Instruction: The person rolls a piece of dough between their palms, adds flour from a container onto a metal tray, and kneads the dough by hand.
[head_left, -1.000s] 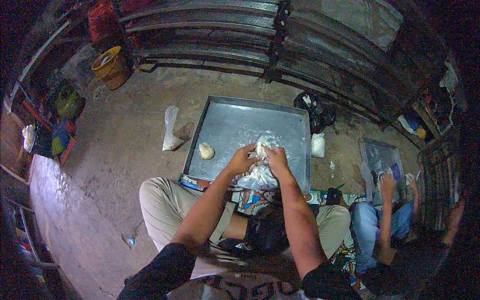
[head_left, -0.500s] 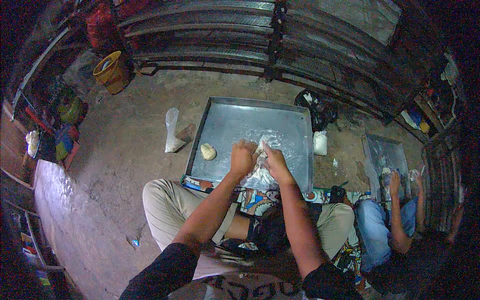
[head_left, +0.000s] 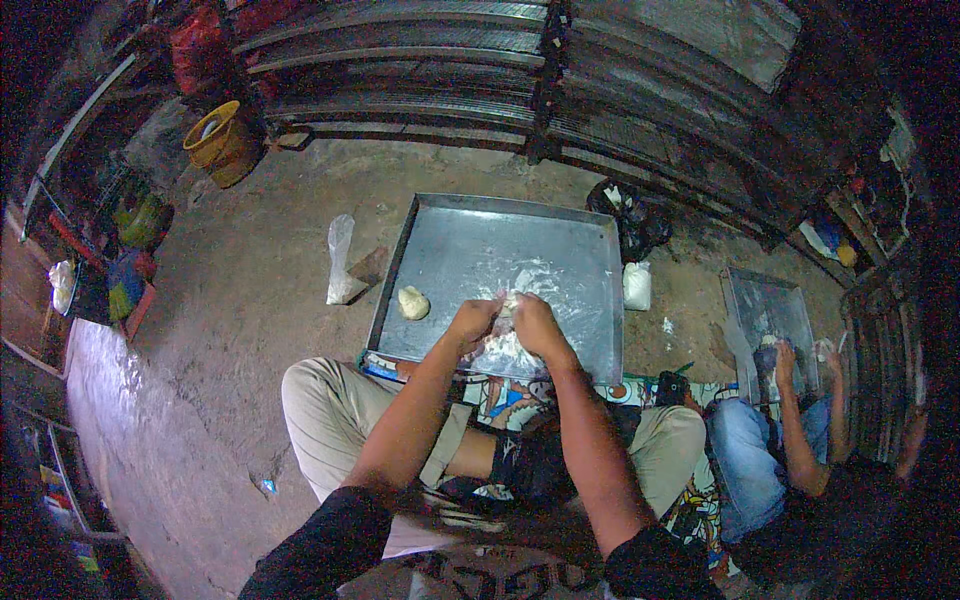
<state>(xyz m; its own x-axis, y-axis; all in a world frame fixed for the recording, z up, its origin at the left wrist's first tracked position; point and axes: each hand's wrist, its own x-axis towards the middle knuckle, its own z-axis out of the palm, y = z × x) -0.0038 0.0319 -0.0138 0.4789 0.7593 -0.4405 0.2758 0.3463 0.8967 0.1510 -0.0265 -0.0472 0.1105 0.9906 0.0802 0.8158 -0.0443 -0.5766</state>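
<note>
Before me is a wide, shallow metal tray [head_left: 450, 235] with white flour [head_left: 510, 352] smeared over its middle and near part. My left hand [head_left: 474, 322] and my right hand [head_left: 536, 325] meet above the flour, fingers curled in. Between their fingertips they grip a pale piece of dough [head_left: 509, 303], mostly covered by the fingers. A rounded lump of dough [head_left: 413, 303] rests on the tray's left side, apart from my left hand.
Left of the tray stands a clear bag of white powder [head_left: 343, 280]; at its right are a white packet [head_left: 637, 287] and a black plastic bag [head_left: 645, 228]. A yellow bucket [head_left: 222, 150] is far left. At right, another person's hands [head_left: 786, 362] work over a second tray [head_left: 795, 300].
My hands have drawn closer together and turned inward around the dough, shifting slightly left. The dough lump on the left stays in place on the tray.
</note>
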